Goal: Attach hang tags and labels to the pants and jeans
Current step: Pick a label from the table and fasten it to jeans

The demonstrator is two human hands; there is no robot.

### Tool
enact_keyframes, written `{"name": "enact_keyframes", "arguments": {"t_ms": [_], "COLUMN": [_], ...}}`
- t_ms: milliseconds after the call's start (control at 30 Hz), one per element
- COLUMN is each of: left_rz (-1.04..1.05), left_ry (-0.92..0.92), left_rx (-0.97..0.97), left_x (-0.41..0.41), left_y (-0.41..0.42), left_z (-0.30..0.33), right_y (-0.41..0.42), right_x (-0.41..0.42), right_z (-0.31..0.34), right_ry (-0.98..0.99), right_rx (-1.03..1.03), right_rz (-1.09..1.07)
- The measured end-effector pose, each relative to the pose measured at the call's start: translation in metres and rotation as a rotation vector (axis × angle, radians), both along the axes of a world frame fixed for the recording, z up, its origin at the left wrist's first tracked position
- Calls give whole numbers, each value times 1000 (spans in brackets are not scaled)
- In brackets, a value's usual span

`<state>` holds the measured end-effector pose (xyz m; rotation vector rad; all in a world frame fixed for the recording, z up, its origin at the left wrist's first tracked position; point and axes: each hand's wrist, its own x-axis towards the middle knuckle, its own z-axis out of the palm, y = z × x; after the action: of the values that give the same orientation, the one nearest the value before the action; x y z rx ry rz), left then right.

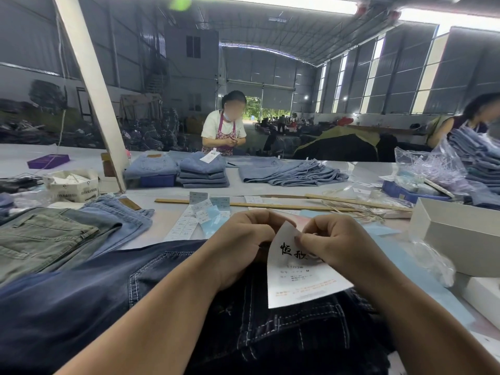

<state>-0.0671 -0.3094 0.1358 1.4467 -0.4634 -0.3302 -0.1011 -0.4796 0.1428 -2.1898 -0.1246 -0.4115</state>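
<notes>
Dark blue jeans (113,293) with white stitching lie across the table in front of me, waistband under my hands. A white hang tag (300,282) with black characters and red print rests on them, its top edge curling up. My right hand (335,242) pinches the tag's upper part with curled fingers. My left hand (243,239) has its fingers curled at the tag's top left corner, next to the waistband; what it holds is hidden between the fingers.
Olive pants (40,239) and light jeans (121,215) lie at the left. Sticker label strips (200,215) and wooden sticks (257,205) lie ahead. A white box (460,239) stands at the right. Folded jeans stacks (203,171) and a person (224,125) are across the table.
</notes>
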Motion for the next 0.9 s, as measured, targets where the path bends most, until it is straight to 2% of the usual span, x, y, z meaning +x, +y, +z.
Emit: {"name": "enact_keyframes", "arguments": {"t_ms": [433, 633, 900], "left_rz": [7, 2, -5], "left_ry": [-81, -84, -153], "left_rx": [-46, -33, 20], "left_x": [1, 1, 1], "left_y": [-1, -1, -2], "left_z": [-3, -3, -5], "right_y": [-3, -4, -7], "right_x": [2, 1, 8], "right_z": [7, 6, 6], "right_ry": [262, 361, 398], "right_rx": [240, 414, 374], "right_rz": [119, 167, 203]}}
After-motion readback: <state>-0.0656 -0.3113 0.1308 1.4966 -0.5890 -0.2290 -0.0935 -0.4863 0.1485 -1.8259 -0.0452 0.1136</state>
